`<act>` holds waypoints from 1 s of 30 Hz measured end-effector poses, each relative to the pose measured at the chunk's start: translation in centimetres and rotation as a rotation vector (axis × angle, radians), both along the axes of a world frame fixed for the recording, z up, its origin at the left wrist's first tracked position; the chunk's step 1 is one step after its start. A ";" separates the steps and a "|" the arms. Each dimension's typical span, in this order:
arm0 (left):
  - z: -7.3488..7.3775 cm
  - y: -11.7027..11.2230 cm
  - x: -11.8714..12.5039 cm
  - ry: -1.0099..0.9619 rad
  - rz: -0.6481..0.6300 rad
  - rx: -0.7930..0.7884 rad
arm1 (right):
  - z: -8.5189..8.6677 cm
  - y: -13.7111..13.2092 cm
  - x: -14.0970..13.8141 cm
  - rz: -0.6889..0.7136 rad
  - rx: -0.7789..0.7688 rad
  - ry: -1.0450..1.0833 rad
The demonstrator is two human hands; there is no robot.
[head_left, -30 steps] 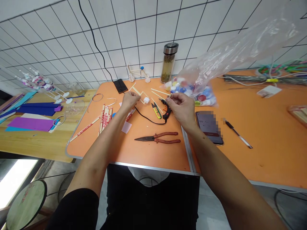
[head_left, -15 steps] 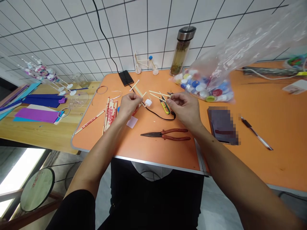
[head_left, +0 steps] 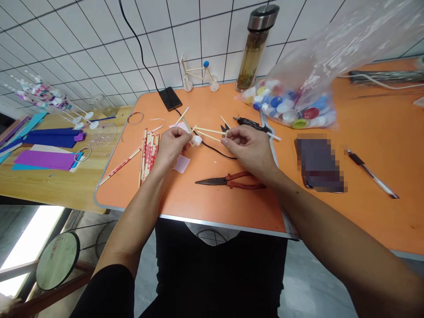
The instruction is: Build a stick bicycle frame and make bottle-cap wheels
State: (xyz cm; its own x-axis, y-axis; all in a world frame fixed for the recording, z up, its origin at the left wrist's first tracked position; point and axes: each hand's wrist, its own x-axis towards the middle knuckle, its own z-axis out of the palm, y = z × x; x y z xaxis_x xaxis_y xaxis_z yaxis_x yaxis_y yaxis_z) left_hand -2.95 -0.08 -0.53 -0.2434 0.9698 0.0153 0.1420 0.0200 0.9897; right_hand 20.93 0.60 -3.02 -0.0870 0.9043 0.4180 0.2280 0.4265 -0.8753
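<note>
Carefully, the left hand point(head_left: 171, 145) pinched a small stick frame point(head_left: 198, 131) tight, likely to keep it steady, while the right hand point(head_left: 248, 148) pinched its far end. The frame sat between both hands, with red-handled pliers point(head_left: 228, 181) at six o'clock and a glue gun point(head_left: 251, 126) at twelve.

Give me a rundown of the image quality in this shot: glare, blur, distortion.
In the head view, wide-angle distortion slants and bends the lines of the wall tiles; glare washes out the bright patch at lower left and sheens the plastic bag; the phone is pixelated; the left hand, right hand and stick frame stay fairly sharp.
</note>
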 end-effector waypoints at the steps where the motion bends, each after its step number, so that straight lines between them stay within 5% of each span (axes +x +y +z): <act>1: -0.1 0.0 0.0 0.007 -0.001 -0.003 | 0.0 -0.1 0.0 -0.005 -0.005 -0.016; 30: -1.1 0.3 1.0 0.125 0.029 -0.083 | -0.1 0.3 0.2 -0.018 -0.068 -0.015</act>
